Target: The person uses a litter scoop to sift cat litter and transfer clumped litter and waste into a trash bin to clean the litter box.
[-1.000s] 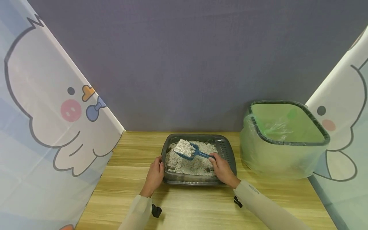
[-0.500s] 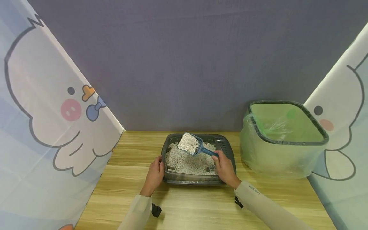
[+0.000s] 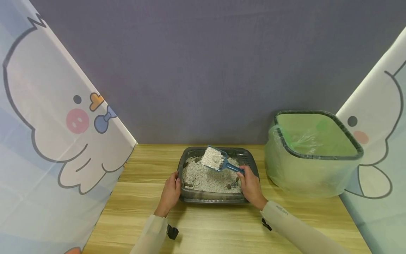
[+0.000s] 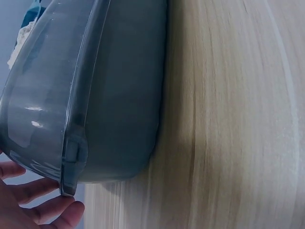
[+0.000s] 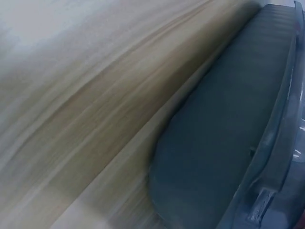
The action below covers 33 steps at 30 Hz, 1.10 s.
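Observation:
A dark grey litter box (image 3: 215,198) stands on the table, with pale granular litter (image 3: 203,178) spread inside. Several dark clumps, one of them this brown clump (image 3: 228,186), lie in the litter. My right hand (image 3: 250,185) grips the handle of a blue litter scoop (image 3: 234,167). The scoop is raised over the back of the box, heaped with pale litter (image 3: 212,158). At the box's left side, my left hand (image 3: 171,190) holds the rim. In the left wrist view its fingers (image 4: 52,208) are at the rim's corner; the right wrist view shows only the box's outer wall and table.
A pale green bin (image 3: 314,176) with a clear plastic liner and dark rim ring stands right of the litter box. A grey wall (image 3: 203,70) rises behind the wooden table (image 3: 209,229). Cartoon-printed panels (image 3: 47,123) flank both sides.
My right hand has shifted slightly right with the scoop, which has turned and moved right and toward the back of the box. The heap on it looks flatter. My left hand stays at the rim.

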### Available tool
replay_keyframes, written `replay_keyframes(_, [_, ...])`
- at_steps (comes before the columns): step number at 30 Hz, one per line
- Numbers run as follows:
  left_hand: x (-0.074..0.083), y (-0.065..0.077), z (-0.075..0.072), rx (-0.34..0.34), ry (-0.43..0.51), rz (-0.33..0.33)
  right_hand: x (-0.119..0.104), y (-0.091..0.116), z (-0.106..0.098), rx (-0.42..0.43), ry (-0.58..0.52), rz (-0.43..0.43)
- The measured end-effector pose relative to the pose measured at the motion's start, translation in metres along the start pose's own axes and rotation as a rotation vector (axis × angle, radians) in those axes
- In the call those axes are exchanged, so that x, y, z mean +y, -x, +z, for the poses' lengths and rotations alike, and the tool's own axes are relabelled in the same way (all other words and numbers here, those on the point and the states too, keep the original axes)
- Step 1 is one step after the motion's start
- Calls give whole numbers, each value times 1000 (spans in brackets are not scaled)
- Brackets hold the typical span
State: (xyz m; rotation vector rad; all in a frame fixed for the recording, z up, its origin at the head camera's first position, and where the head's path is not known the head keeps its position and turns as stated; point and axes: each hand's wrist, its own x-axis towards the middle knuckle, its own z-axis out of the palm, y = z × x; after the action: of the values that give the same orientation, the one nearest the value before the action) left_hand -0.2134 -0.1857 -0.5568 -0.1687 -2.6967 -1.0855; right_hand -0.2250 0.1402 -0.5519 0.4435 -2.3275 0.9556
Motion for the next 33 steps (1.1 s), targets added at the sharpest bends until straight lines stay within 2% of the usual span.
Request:
replay_keyframes(10, [1, 0, -1, 11, 4, 18, -4, 3, -7, -131, -57, 126])
replay_keyframes(14, [1, 0, -2, 10, 11, 25, -4, 3, -7, -149, -56, 140])
replay_keyframes(21, [1, 0, -2, -2, 15, 24, -3, 3, -8, -121, -44, 79])
replay_keyframes(26, [1, 0, -1, -1, 22, 17, -2, 5, -7, -70, -27, 32])
replay_keyframes(33, [0, -1, 0, 0, 12, 17, -1, 9, -6, 25, -36, 32])
